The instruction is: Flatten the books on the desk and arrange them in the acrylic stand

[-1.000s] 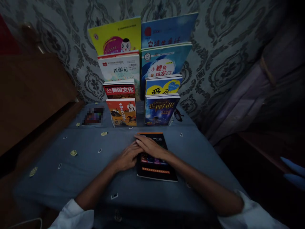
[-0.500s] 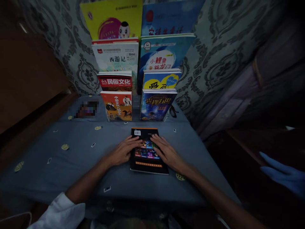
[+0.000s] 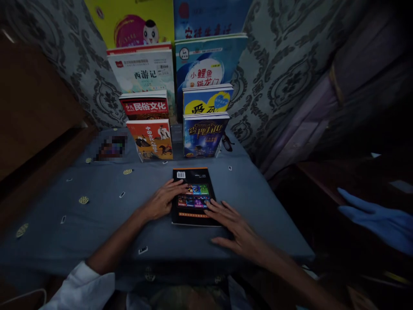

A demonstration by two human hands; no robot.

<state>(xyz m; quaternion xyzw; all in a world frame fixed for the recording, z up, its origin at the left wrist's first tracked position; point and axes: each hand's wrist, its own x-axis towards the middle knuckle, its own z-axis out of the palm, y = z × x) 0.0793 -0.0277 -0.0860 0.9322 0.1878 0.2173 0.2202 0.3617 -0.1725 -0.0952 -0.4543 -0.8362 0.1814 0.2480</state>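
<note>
A black book with a barcode at its top left and rows of small colourful pictures lies flat on the blue-grey cloth. My left hand rests on its left edge, fingers spread across the upper pictures and holding nothing. At the lower right edge, my right hand is open, its fingertips over the cover and its thumb apart, off the book. Behind the book, an orange book and a dark blue book stand upright at the front of two columns of books.
Taller books, among them a yellow one and a teal one, stand behind. Dark glasses lie right of the rack. A blue glove-like object is at the right. A brown wooden panel rises at the left.
My right hand has slid down and outward from the upper pictures to the book's lower right, with its thumb spread. My left hand stays on the left edge. The view has shifted slightly.
</note>
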